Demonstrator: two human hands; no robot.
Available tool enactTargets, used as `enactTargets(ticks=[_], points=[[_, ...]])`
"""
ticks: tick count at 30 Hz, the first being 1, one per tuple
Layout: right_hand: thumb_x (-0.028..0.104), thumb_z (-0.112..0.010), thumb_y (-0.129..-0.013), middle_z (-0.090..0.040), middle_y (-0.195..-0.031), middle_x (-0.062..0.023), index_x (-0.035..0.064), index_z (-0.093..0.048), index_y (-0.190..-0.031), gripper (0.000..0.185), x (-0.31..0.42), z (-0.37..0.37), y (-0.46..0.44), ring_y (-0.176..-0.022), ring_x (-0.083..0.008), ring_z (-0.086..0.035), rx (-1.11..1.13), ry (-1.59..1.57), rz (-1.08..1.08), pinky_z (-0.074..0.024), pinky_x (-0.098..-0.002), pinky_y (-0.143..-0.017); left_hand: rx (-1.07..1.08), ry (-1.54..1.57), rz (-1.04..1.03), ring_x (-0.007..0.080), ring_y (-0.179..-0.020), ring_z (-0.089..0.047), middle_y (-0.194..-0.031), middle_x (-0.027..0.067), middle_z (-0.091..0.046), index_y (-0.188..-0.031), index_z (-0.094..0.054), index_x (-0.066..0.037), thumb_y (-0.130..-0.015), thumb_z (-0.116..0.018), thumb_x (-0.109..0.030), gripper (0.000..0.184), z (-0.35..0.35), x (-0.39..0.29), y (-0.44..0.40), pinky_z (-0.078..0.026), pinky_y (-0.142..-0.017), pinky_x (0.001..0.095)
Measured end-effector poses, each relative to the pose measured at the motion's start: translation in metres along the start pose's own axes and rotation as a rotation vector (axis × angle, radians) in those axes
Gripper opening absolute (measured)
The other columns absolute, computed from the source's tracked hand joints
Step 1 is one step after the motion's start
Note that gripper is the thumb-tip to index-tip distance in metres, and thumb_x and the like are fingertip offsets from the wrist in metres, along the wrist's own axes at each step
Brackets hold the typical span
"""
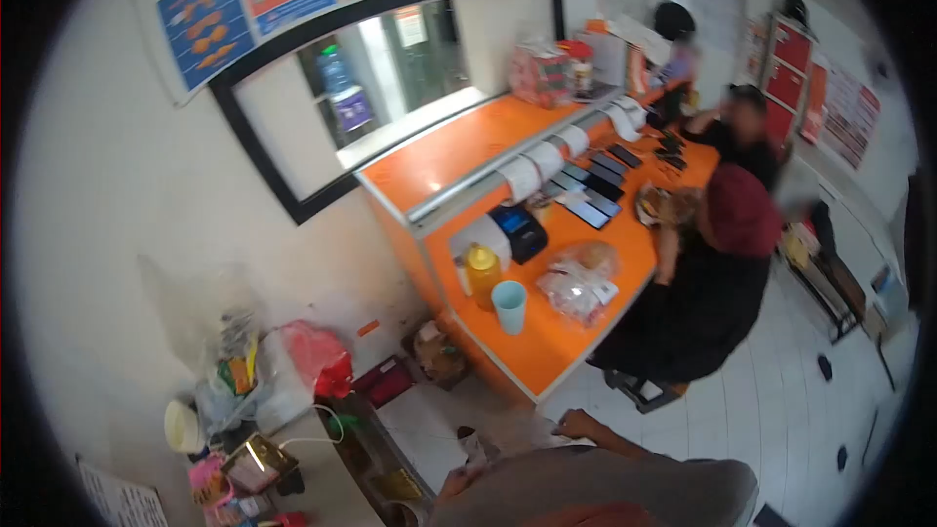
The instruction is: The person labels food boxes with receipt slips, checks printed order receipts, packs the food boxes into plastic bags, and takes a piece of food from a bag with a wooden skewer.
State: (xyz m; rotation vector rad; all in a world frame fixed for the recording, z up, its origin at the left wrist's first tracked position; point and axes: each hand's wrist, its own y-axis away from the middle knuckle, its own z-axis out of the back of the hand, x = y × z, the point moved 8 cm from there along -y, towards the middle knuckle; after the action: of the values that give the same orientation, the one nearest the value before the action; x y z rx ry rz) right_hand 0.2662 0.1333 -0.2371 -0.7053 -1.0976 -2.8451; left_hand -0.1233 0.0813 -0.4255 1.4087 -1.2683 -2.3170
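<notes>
Low in the head view, a thin clear plastic bag stretches between my two hands in front of my body. My right hand has its fingers curled closed at the bag's right edge. At the other side, my left hand is closed on the bag's left part, with its fingers partly hidden and blurred. Beside the left hand shows a small whitish and brown piece, too blurred to name. The orange counter stands just beyond my hands.
On the counter are a blue cup, a yellow squeeze bottle, a bagged item and several phones. A person in a maroon head covering sits at its right side. A phone stands at lower left.
</notes>
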Motion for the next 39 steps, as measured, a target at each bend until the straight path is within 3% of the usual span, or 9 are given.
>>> enactTargets(ticks=[5,11,14,21,24,27,29,37,39], points=[[0.018,-0.059,-0.091,-0.062,-0.114,-0.0107,0.0015,-0.059,-0.119,0.033,0.034,0.034,0.071,-0.096,-0.0239,-0.063,0.430,-1.819,0.206,-0.0499,-0.0408,-0.088,0.610,0.364,-0.122,0.0213,-0.099,-0.059,-0.104,0.0065,-0.064,-0.119,-0.061,-0.006,-0.095,-0.052,-0.033,0.038,0.010,-0.140,0.081,-0.044,-0.091,0.0373],[0.027,-0.067,-0.087,-0.063,-0.110,-0.0055,0.0066,-0.062,-0.116,0.036,-0.008,-0.006,0.114,-0.103,-0.0185,-0.058,0.226,-1.408,-0.134,-0.0481,-0.0372,-0.085,0.626,1.361,-0.197,0.0174,-0.098,-0.057,-0.102,0.0029,-0.062,-0.114,-0.060,-0.008,-0.095,-0.054,-0.035,0.033,0.011,-0.298,0.123,-0.045,-0.087,0.0352],[0.026,-0.064,-0.089,-0.061,-0.119,-0.0084,0.0032,-0.062,-0.118,0.037,-0.024,-0.032,0.101,-0.110,-0.0221,-0.056,0.190,-1.157,0.054,-0.0426,-0.0367,-0.097,0.396,1.189,-0.373,0.0173,-0.100,-0.057,-0.102,0.0019,-0.063,-0.112,-0.058,-0.008,-0.093,-0.058,-0.037,0.035,-0.002,-0.345,0.121,-0.046,-0.086,0.0343],[0.027,-0.057,-0.095,-0.063,-0.095,-0.0104,0.0039,-0.057,-0.118,0.033,-0.016,0.026,0.105,-0.092,-0.0247,-0.061,0.315,-2.387,0.584,-0.0465,-0.0399,-0.090,0.491,0.354,-0.224,0.0231,-0.110,-0.055,-0.119,0.0103,-0.056,-0.126,-0.051,-0.003,-0.091,-0.057,-0.015,0.037,-0.020,-0.281,0.060,-0.045,-0.096,0.0384],[0.023,-0.063,-0.091,-0.062,-0.094,-0.0070,0.0031,-0.057,-0.118,0.034,0.010,0.059,0.144,-0.085,-0.0169,-0.060,-0.139,-1.031,0.010,-0.0504,-0.0339,-0.079,0.431,1.005,-0.424,0.0230,-0.111,-0.055,-0.117,0.0107,-0.058,-0.119,-0.055,-0.001,-0.094,-0.049,-0.019,0.031,0.012,-0.257,-0.020,-0.043,-0.100,0.0391],[0.021,-0.067,-0.089,-0.061,-0.093,-0.0070,0.0025,-0.059,-0.115,0.033,-0.016,0.024,0.122,-0.082,-0.0151,-0.060,-0.112,-1.620,0.149,-0.0505,-0.0316,-0.076,0.422,1.271,-0.196,0.0239,-0.098,-0.061,-0.105,0.0135,-0.062,-0.111,-0.059,0.002,-0.092,-0.051,-0.020,0.030,0.004,-0.330,0.028,-0.050,-0.089,0.0405],[0.022,-0.066,-0.090,-0.064,-0.088,-0.0072,0.0005,-0.060,-0.107,0.028,-0.042,0.047,0.145,-0.082,-0.0158,-0.063,-0.169,-1.976,0.142,-0.0522,-0.0286,-0.069,1.064,1.082,-0.250,0.0256,-0.094,-0.063,-0.104,0.0158,-0.064,-0.112,-0.059,0.003,-0.093,-0.051,-0.025,0.035,0.001,-0.344,0.032,-0.051,-0.087,0.0423],[0.014,-0.071,-0.084,-0.054,-0.074,0.0006,0.0045,-0.061,-0.103,0.024,-0.023,0.048,0.151,-0.063,-0.0088,-0.050,0.050,-1.167,0.151,-0.0402,-0.0216,-0.056,0.532,0.671,-0.576,0.0299,-0.105,-0.061,-0.116,0.0188,-0.062,-0.125,-0.053,0.004,-0.088,-0.060,-0.028,0.049,0.022,-0.415,0.109,-0.051,-0.087,0.0435],[0.014,-0.067,-0.087,-0.055,-0.071,0.0009,0.0035,-0.061,-0.092,0.013,-0.040,0.059,0.157,-0.061,-0.0090,-0.051,-0.283,-1.705,-0.018,-0.0402,-0.0209,-0.053,0.385,0.198,-0.746,0.0288,-0.110,-0.058,-0.119,0.0172,-0.060,-0.125,-0.053,0.004,-0.089,-0.059,-0.027,0.048,0.009,-0.448,0.114,-0.049,-0.089,0.0430]])
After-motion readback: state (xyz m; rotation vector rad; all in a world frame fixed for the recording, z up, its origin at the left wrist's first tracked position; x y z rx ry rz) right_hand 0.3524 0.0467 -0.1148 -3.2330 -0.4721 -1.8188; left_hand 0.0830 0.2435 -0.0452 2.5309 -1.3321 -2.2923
